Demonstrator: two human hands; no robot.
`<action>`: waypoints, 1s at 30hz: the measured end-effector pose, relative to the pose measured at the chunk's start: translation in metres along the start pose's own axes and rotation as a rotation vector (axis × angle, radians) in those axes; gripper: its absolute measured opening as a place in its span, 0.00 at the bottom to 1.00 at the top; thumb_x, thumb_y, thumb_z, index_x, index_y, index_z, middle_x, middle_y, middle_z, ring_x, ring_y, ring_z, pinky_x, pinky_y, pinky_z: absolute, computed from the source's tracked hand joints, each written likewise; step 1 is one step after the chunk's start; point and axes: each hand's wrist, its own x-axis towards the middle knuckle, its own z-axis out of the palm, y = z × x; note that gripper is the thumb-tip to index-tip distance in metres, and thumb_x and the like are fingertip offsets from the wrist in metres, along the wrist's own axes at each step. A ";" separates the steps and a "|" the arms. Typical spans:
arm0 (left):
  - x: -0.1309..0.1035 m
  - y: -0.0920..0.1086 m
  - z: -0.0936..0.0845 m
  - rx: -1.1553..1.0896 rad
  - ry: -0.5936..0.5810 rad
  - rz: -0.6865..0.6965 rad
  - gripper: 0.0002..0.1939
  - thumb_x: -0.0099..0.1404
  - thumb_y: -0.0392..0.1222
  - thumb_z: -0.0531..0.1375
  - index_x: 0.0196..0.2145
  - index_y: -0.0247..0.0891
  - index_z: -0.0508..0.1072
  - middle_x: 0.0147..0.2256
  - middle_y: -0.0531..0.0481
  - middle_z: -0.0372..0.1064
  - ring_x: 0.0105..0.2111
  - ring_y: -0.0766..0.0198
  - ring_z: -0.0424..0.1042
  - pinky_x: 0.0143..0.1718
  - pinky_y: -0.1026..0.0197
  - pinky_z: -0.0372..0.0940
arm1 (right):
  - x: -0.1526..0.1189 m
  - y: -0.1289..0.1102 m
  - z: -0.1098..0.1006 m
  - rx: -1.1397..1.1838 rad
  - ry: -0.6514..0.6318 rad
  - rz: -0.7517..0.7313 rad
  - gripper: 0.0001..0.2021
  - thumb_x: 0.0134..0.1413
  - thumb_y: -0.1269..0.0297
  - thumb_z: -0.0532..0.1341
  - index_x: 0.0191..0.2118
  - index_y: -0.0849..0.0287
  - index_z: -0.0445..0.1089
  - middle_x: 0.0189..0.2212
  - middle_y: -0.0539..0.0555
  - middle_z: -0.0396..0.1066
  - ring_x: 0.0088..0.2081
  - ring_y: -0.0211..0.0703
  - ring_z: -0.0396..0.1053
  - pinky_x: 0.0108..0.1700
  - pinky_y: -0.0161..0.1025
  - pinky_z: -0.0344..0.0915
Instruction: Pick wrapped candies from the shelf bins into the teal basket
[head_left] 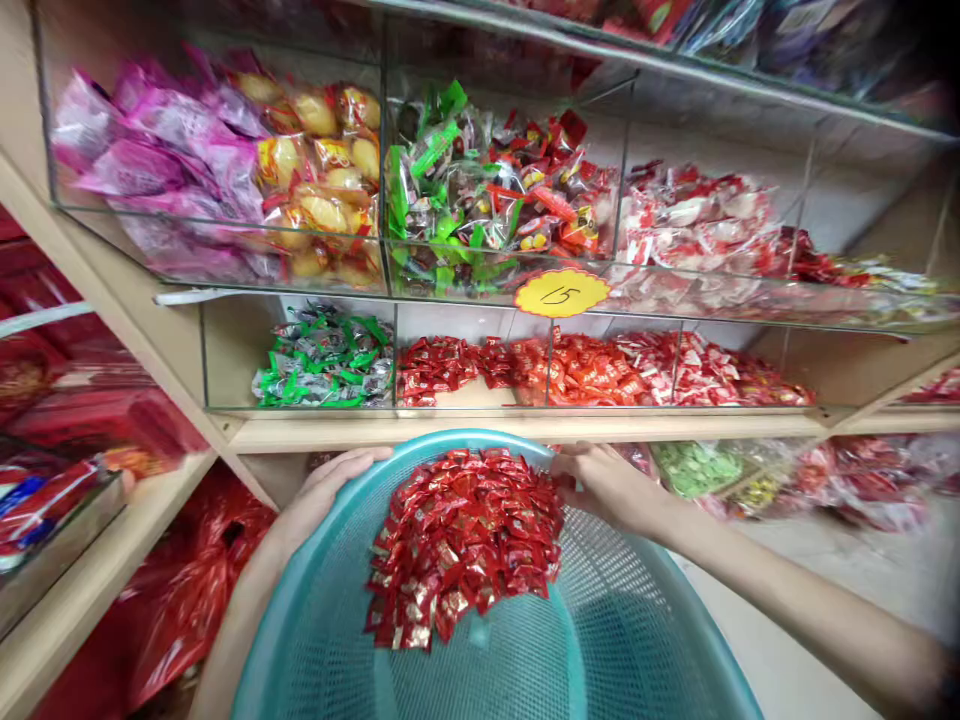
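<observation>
A large teal plastic mesh basket [480, 690] is tilted up against the front of a wooden shelf. Inside it, a heap of small red-wrapped candies [465, 545] lies toward the far side. My left hand [334, 488] holds the basket from outside, its fingers along the far-left rim. At the far-right rim, my right hand [600, 482] is curled over the edge, its fingertips beside the candies and partly hidden. Just beyond the basket, a shelf compartment holds red-wrapped candies [437, 368] around a bare patch of wood.
Clear dividers split the lower shelf [525, 428] into bins, with green-wrapped candies [326, 358] left and orange-red ones [592, 370] right. A yellow price tag [562, 292] marked 15 hangs above. Purple packets [165, 160] fill the upper left. Red bags [202, 580] sit low at left.
</observation>
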 end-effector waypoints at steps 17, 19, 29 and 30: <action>0.007 -0.007 -0.006 -0.052 -0.079 -0.008 0.17 0.53 0.49 0.63 0.39 0.39 0.79 0.42 0.47 0.77 0.46 0.52 0.72 0.49 0.56 0.61 | 0.020 -0.007 -0.003 0.078 0.093 -0.051 0.05 0.54 0.68 0.57 0.36 0.58 0.70 0.36 0.56 0.69 0.38 0.44 0.68 0.38 0.38 0.60; 0.005 -0.006 -0.005 -0.056 -0.070 0.010 0.16 0.52 0.48 0.63 0.38 0.39 0.79 0.42 0.47 0.77 0.47 0.52 0.71 0.49 0.57 0.61 | 0.036 -0.009 -0.020 0.113 0.158 -0.058 0.07 0.55 0.64 0.57 0.36 0.58 0.71 0.35 0.57 0.70 0.35 0.43 0.69 0.35 0.37 0.60; 0.004 -0.001 -0.005 0.009 -0.060 0.086 0.14 0.51 0.46 0.63 0.34 0.40 0.80 0.43 0.48 0.77 0.50 0.53 0.69 0.53 0.58 0.58 | 0.182 -0.076 -0.067 0.212 -0.097 0.237 0.15 0.46 0.55 0.65 0.36 0.62 0.73 0.39 0.60 0.73 0.41 0.48 0.70 0.37 0.36 0.63; 0.003 0.000 -0.005 0.010 -0.059 0.085 0.13 0.51 0.46 0.63 0.34 0.40 0.80 0.43 0.48 0.77 0.50 0.53 0.69 0.53 0.58 0.58 | 0.191 -0.080 -0.064 0.224 -0.136 0.250 0.17 0.44 0.54 0.66 0.36 0.63 0.73 0.37 0.61 0.74 0.39 0.47 0.70 0.36 0.36 0.63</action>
